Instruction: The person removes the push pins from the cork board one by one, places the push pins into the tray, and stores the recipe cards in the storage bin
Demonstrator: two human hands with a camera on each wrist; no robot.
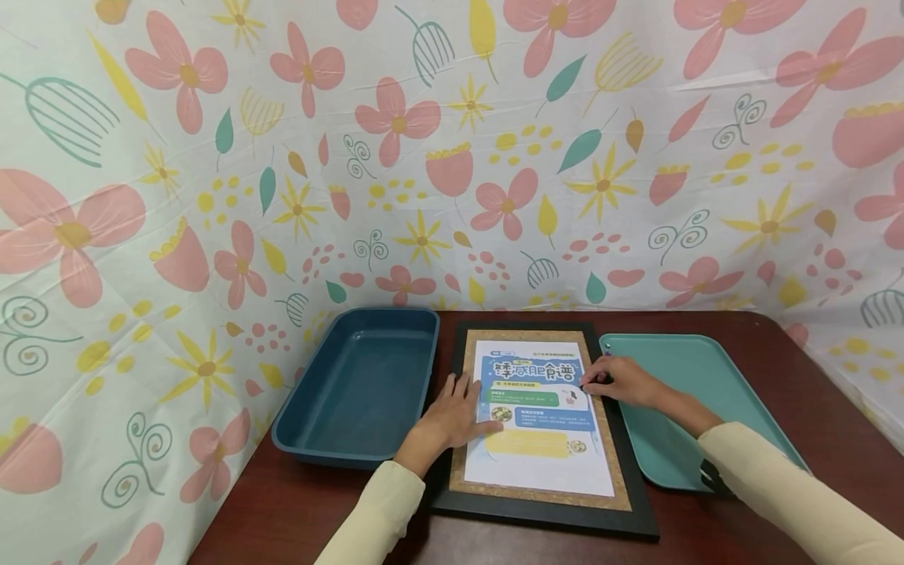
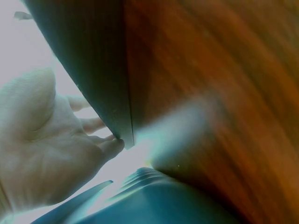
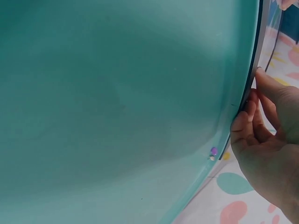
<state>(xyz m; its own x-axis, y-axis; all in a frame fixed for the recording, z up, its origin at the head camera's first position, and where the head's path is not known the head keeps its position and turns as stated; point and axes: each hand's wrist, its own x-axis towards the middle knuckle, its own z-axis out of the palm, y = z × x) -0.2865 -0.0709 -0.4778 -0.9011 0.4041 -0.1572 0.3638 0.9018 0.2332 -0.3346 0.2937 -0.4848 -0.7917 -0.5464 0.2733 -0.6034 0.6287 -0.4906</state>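
A printed paper sheet point(image 1: 540, 471) with Chinese text lies on a cork board point(image 1: 621, 494) in a black frame point(image 1: 551, 516). My left hand point(image 1: 448, 420) rests on the sheet's left edge, fingers spread and thumb reaching inward. At the right edge of the paper, my right hand point(image 1: 625, 382) has its fingers curled, thumb and fingertips together. They seem to pinch a small dark thing point(image 1: 584, 388), too small to identify. In the right wrist view, that hand point(image 3: 271, 112) is beside the tray's rim; the left wrist view shows the left palm point(image 2: 51, 144) near the frame's edge.
Left of the board stands a deep blue tray point(image 1: 353, 457). A shallow teal tray point(image 1: 706, 408) lies to the right, close to the frame. Small purple and white bits point(image 3: 213, 151) sit at its corner. Behind the brown table point(image 1: 770, 353) hangs a floral cloth point(image 1: 452, 235).
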